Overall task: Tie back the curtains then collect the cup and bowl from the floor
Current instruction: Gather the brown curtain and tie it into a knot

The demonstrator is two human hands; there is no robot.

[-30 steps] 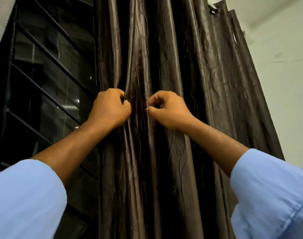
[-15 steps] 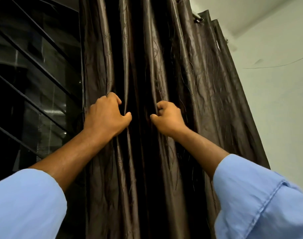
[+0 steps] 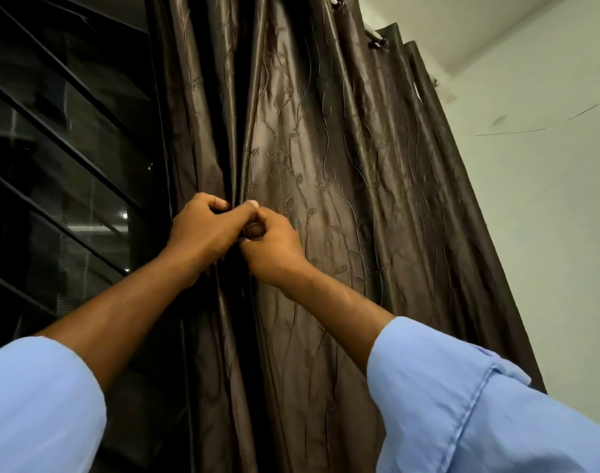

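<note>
A dark brown satin curtain with a stitched leaf pattern hangs in deep folds from eyelets at the top. My left hand grips a bunch of folds at mid height, thumb pointing right. My right hand touches it from the right, its fingers curled round a fold of the same curtain. Both hands meet at one dark crease. No cup, bowl or tie-back is in view.
A dark window with black slanted bars fills the left side. A pale wall stands to the right of the curtain, with a thin wire across it. The light blue sleeves fill the lower corners.
My hands, apart on separate folds before, have come together at one crease. The folds between them are gathered, and a wider smooth panel shows to the right.
</note>
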